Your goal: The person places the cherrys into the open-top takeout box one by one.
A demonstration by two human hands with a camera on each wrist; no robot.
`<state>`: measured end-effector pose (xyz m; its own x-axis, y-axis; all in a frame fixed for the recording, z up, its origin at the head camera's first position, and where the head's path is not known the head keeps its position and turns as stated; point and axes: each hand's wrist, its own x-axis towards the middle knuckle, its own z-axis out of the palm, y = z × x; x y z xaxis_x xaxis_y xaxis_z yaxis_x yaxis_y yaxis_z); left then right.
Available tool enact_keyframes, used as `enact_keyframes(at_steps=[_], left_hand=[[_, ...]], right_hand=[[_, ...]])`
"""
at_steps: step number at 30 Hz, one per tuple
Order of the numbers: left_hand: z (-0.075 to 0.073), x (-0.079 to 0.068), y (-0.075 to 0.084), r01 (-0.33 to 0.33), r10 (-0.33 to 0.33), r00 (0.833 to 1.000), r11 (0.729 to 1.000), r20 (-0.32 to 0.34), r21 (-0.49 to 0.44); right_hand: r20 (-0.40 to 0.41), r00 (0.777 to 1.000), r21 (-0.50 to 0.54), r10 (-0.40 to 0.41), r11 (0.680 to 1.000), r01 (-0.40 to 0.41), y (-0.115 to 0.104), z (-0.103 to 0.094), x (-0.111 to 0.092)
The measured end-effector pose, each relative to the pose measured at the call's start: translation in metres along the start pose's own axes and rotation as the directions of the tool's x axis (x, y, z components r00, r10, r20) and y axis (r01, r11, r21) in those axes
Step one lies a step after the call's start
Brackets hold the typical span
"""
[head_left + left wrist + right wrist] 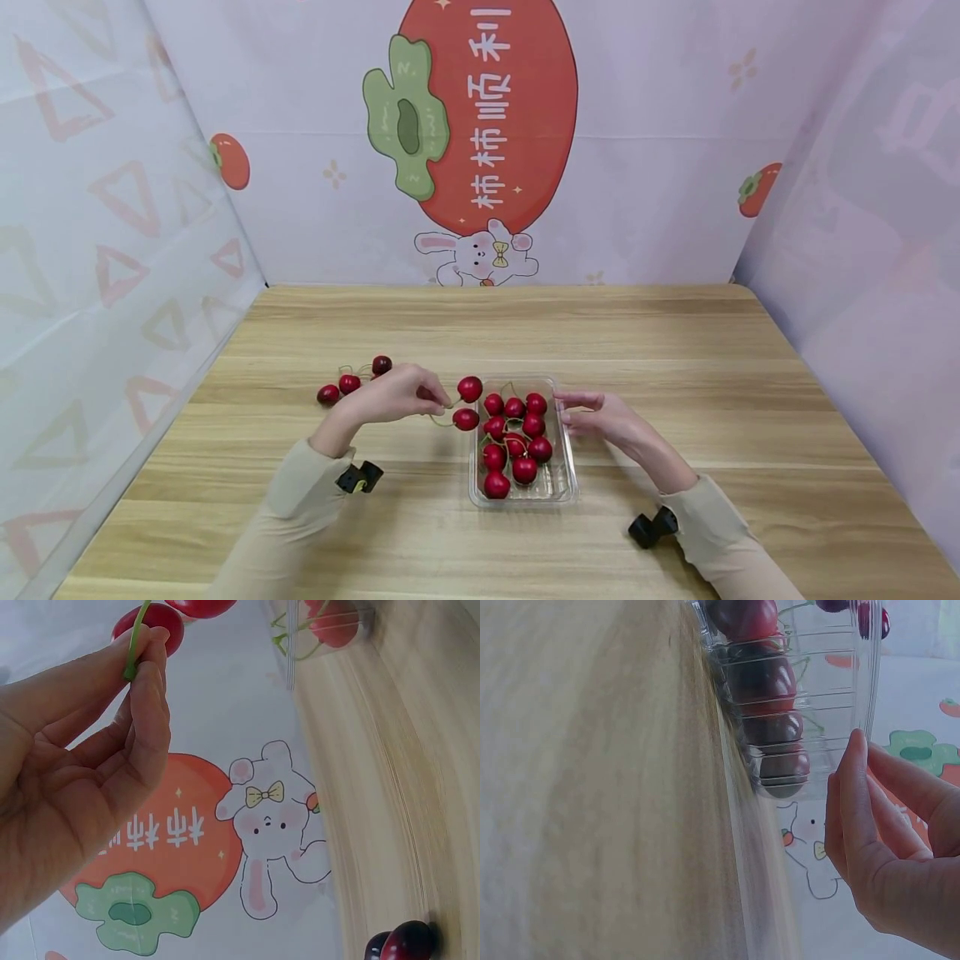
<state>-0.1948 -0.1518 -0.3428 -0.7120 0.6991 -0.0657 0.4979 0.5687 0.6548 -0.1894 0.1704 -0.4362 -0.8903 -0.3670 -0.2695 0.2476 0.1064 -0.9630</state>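
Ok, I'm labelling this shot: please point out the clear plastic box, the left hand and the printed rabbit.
Clear plastic box point(553, 481): head view, bare part of its floor.
Left hand point(393, 394): head view, back of the hand.
Printed rabbit point(268, 816): left wrist view, its face.

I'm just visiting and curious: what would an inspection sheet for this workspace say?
Surface: table with a light wood grain.
Job's things: clear container holding red cherries; loose cherries on the table to its left.
Clutter: nothing seen.
Hands: left hand pinches two cherries by their stems near the container; right hand touches the container's right rim.
Cables: nothing seen.
Surroundings: pale backdrop printed with a big red fruit and a rabbit.
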Motion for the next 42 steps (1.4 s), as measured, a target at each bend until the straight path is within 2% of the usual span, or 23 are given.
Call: enact_keyframes(at_steps=[20,27,35,42], left_hand=[[0.016,0.028,0.019,-0.097,0.099,0.988,0.995,0.115,-0.023],[0.025,0.036,0.028,-0.064,0.066,0.984,0.998,0.165,-0.018],[0.032,0.044,0.034,-0.132,0.120,0.971,0.990,0.204,0.043],[0.039,0.049,0.039,-0.113,0.086,0.964,0.989,0.253,0.092]], right_hand=[[0.025,1.000,0.020,-0.003,1.000,0.003,-0.001,0.000,-0.001],[0.031,0.999,0.020,-0.010,1.000,0.009,0.000,-0.001,0.000],[0.027,1.000,0.017,-0.010,1.000,0.010,0.000,-0.001,0.001],[0.031,0.999,0.024,-0.016,1.000,0.015,0.001,-0.001,0.001]])
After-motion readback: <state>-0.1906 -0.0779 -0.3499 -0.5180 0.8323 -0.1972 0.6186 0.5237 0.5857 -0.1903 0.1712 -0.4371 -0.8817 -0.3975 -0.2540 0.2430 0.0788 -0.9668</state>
